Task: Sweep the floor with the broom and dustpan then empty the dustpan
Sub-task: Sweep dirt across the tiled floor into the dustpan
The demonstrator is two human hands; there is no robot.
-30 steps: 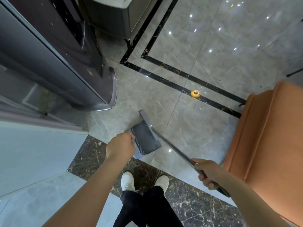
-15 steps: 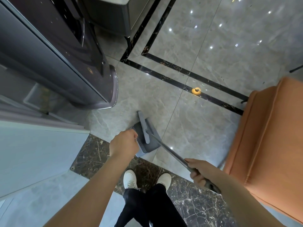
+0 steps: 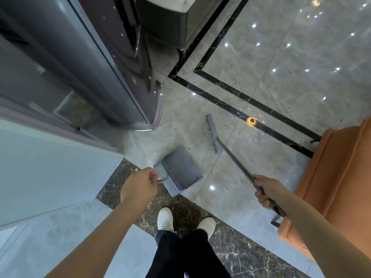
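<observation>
A grey dustpan (image 3: 178, 169) with a comb edge rests on the pale marble floor (image 3: 230, 193), just ahead of my feet. My left hand (image 3: 140, 187) is closed around its handle at the near side. The grey broom has its narrow head (image 3: 213, 134) on the floor, up and to the right of the pan, apart from it. Its long handle (image 3: 236, 163) slants down to my right hand (image 3: 267, 190), which grips it. A few dark specks lie on the tiles near the pan.
A tall dark standing appliance (image 3: 124, 73) is close on the left, beside a pale wall panel (image 3: 50, 167). An orange chair (image 3: 337, 181) crowds the right. A dark cabinet (image 3: 172, 23) is at the top. A small yellow round object (image 3: 251, 121) lies on the black floor stripe.
The broom head has lifted off the dustpan and swung away up and to the right. The dustpan has stayed in my left hand, now uncovered.
</observation>
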